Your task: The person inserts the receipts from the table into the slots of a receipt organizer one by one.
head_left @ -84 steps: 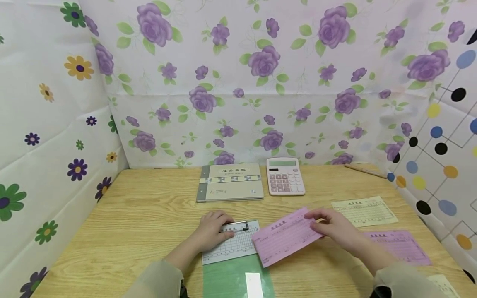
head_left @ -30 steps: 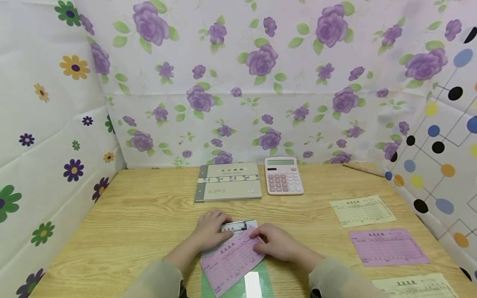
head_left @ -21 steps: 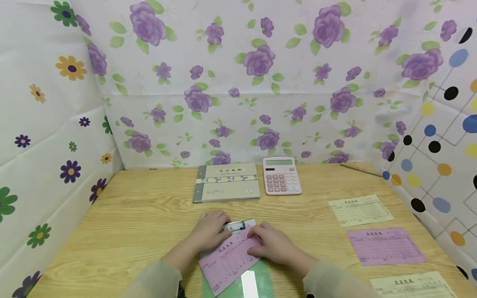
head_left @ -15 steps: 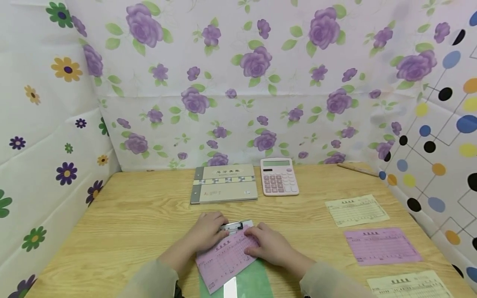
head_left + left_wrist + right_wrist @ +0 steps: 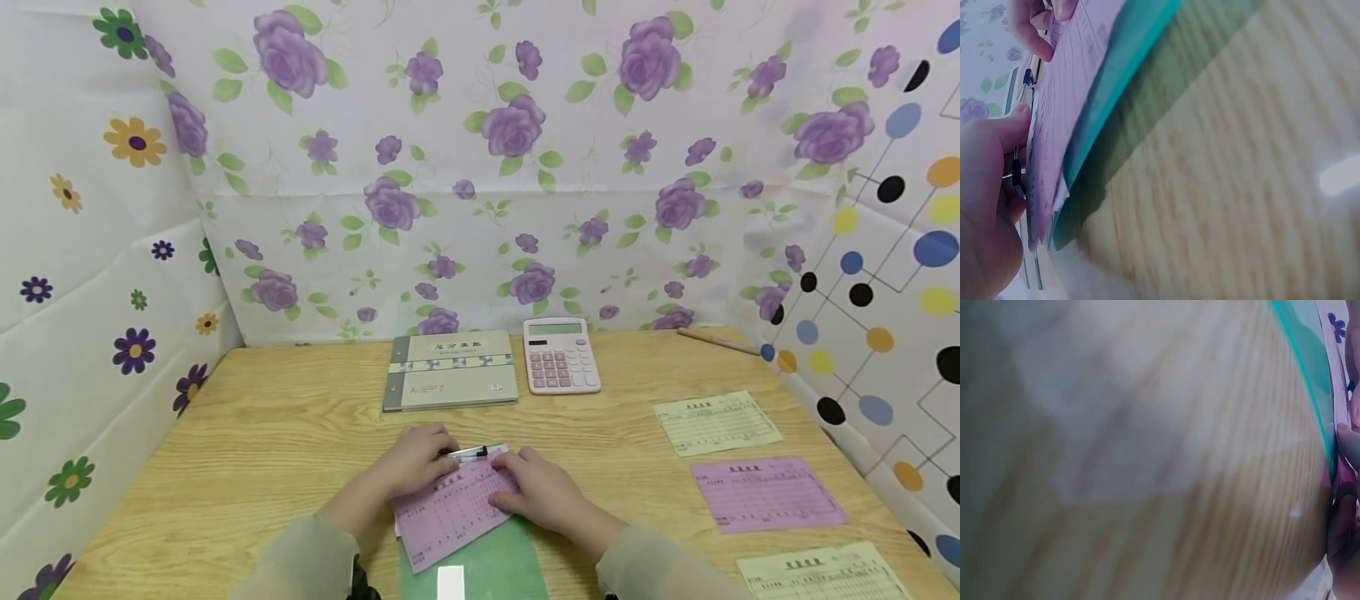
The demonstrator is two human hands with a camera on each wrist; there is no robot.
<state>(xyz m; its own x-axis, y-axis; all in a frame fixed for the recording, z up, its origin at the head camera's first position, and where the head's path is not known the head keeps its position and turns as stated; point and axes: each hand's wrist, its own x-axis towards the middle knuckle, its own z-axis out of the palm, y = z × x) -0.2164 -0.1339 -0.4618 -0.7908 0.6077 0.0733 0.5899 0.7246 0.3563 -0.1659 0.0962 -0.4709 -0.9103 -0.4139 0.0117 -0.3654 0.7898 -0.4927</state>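
Observation:
A green translucent clipboard [image 5: 487, 560] lies at the front middle of the table, with a metal clip [image 5: 471, 453] at its far end. My left hand [image 5: 417, 460] grips that end; in the left wrist view its thumb [image 5: 1016, 125] presses at the clip and the fingers reach behind the board. A pink printed slip [image 5: 453, 518] lies slantwise over the board, its upper edge close to the clip. Its right end is pinched between thumb and fingers of my right hand [image 5: 542, 490]. The pink slip mostly covers the white form beneath.
A ledger book [image 5: 452, 371] and a pink calculator [image 5: 561, 355] lie at the back. To the right are a yellow slip [image 5: 717, 422], another pink slip [image 5: 768, 493] and a second yellow slip [image 5: 821, 573]. A thin wooden stick [image 5: 717, 340] lies at the back right.
My right hand has carried the pink slip left onto the clipboard, then a little farther up toward the clip, turning it flatter. My left hand has stayed at the clip. The view has swung slightly right.

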